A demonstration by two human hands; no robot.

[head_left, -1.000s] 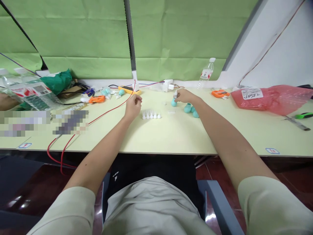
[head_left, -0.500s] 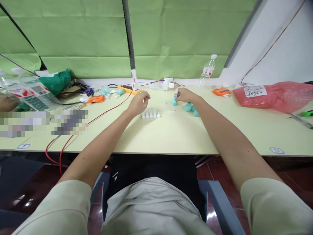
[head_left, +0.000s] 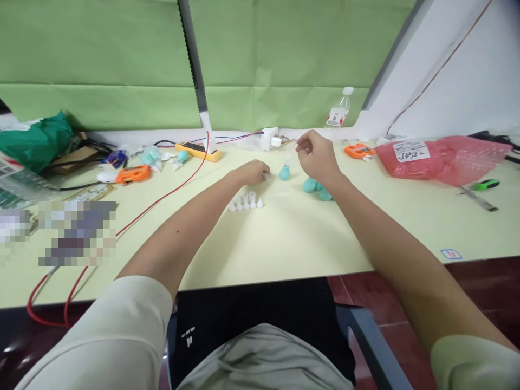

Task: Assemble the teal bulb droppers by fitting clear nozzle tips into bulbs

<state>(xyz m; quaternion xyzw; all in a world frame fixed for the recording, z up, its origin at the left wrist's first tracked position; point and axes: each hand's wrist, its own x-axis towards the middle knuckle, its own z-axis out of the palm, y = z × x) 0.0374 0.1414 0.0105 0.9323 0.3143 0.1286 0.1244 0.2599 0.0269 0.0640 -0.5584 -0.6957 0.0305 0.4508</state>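
Five white cones (head_left: 246, 206) stand in a row, the clear tubes behind them too overlapped to count; three teal bulbs (head_left: 309, 185) show by the right wrist. One upright bulb (head_left: 285, 173), pale-tipped, stands between the hands. The right hand (head_left: 320, 156), fingers loosely apart, has left that tip since half a second ago. The left hand (head_left: 252, 172) has moved rightward to one white bit (head_left: 266, 175); whether it is clamped on it, I cannot tell.

On the desk (head_left: 300, 244), around one bulb (head_left: 285, 173): tips (head_left: 252, 203) at eight o'clock, other bulbs (head_left: 310, 185) at four, bag (head_left: 442, 160) three, bottle (head_left: 338, 115) one.
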